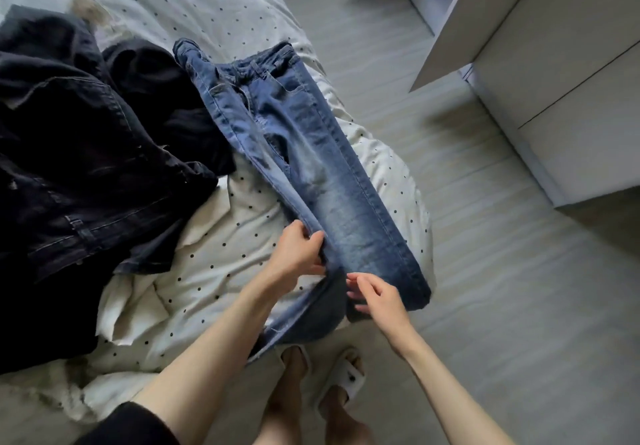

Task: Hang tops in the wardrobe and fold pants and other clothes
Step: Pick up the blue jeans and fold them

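As they lie lengthwise, faded blue jeans [304, 153] (ripped thigh), both hands [301, 254] at hems

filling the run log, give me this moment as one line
step: folding jeans | left hand: grips leg edge | right hand: open at lower leg | jeans on bed | dark clothes beside

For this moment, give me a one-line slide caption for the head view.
Left hand pinches blue jeans lying on the dotted bedding, right hand touching the leg beside it, dark clothes piled alongside.
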